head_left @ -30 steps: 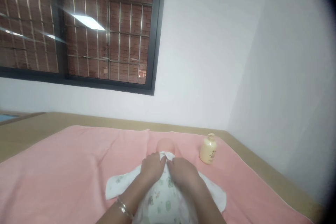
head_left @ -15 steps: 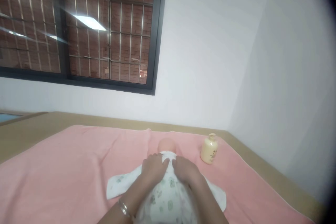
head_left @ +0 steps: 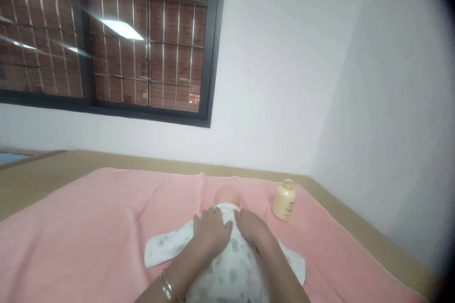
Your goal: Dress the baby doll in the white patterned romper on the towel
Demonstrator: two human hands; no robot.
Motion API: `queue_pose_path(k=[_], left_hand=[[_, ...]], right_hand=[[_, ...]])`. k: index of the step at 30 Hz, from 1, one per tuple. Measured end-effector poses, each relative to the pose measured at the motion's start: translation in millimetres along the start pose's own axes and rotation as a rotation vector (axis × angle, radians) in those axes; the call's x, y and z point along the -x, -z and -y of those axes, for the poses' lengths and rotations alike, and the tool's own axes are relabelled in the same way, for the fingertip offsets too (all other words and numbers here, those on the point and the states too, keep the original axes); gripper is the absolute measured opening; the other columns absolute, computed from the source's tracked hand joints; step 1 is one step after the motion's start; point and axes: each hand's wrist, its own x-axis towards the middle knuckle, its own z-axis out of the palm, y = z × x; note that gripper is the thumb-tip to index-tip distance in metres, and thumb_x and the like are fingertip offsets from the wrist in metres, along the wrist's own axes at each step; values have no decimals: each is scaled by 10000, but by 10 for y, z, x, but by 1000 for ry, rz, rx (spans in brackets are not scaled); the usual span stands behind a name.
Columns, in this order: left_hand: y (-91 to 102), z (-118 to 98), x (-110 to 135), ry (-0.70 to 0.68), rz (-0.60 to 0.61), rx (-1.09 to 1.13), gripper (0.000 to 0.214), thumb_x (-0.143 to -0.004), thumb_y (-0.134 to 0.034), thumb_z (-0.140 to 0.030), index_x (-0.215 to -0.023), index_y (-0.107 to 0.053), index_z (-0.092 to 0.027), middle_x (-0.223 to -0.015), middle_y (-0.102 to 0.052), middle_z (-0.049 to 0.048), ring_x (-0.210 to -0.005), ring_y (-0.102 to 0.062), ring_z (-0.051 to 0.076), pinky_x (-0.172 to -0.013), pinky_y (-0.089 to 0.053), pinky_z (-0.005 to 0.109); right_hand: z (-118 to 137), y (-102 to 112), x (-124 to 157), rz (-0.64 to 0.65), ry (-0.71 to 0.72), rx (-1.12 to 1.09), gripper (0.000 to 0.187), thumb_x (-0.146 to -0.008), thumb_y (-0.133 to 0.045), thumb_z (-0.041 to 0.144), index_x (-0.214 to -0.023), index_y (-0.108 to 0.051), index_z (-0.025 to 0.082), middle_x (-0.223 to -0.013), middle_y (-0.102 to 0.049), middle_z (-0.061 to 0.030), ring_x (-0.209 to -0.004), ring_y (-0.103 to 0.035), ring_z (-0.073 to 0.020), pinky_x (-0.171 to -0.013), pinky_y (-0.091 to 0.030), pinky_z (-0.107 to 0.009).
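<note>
A baby doll with a bald, smooth head (head_left: 227, 195) lies on a pink blanket (head_left: 88, 227), its head pointing away from me. It wears a white garment (head_left: 231, 272) with green prints, the sleeves spread out to both sides. My left hand (head_left: 213, 232) lies on the upper left of the garment, fingers spread over the cloth and thumb toward the middle. On the upper right rests my right hand (head_left: 251, 227), its fingers laid over the shoulder area and partly hidden. The two thumbs are close together but apart, just below the collar.
A pale yellow pump bottle (head_left: 284, 200) stands on the blanket to the right of the doll's head. The blanket covers a tan surface (head_left: 170, 164) that meets a white wall (head_left: 270, 66). A dark-framed window (head_left: 207, 57) with metal bars is at the upper left.
My left hand has shifted slightly to the right and its fingers look more spread. My right hand has barely moved. The doll and the bottle stay in place.
</note>
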Motion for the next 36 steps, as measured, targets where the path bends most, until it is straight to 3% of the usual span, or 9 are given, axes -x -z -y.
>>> queue_pose_path(k=[8, 17, 20, 25, 28, 36], left_hand=[[-69, 190, -241, 74, 96, 201, 614, -833, -185, -598, -1105, -560, -194, -1125, -592, 117, -1041, -513, 293, -876, -356, 468], [10, 17, -28, -25, 54, -77, 623, -833, -223, -483, -1270, -462, -108, -1235, -517, 171, -1150, -422, 342, -988, -147, 594], [20, 36, -57, -7, 82, -41, 630, -834, -212, -506, -1261, -469, -120, -1256, -504, 166, -1151, -425, 339, -978, -199, 571], [-1, 187, -234, 64, 161, 156, 676, -818, -165, -631, -1153, -530, -172, -1183, -565, 144, -1079, -499, 322, -904, -337, 490], [-6, 227, -265, 60, 205, 203, 696, -810, -150, -658, -1155, -523, -183, -1196, -556, 147, -1088, -498, 326, -901, -344, 484], [-6, 79, -72, -64, 131, 32, 739, -804, -222, -614, -1331, -388, -124, -1364, -402, 167, -1270, -294, 354, -1012, -124, 587]], right_hand=[[210, 169, 278, 3, 61, 78, 391, -870, -304, 341, -1079, -588, 172, -1106, -598, -143, -972, -567, -256, -789, -408, -360], [28, 107, 34, -13, 12, -116, 607, -900, -167, 501, -1014, -614, 105, -1084, -604, -175, -969, -568, -246, -810, -402, -338], [14, 139, 48, 0, 21, -106, 576, -897, -192, 473, -1006, -616, 98, -1074, -610, -174, -952, -572, -242, -790, -403, -324], [134, 326, 256, 10, 3, 5, 348, -826, -344, 300, -937, -632, 140, -1027, -633, -139, -876, -586, -239, -678, -407, -295], [155, 380, 303, -2, -11, -12, 320, -814, -357, 283, -907, -635, 153, -998, -644, -128, -841, -593, -229, -637, -398, -278], [-93, 58, -73, -29, -44, -66, 516, -896, -198, 367, -976, -630, 95, -1046, -622, -183, -920, -587, -231, -749, -411, -310]])
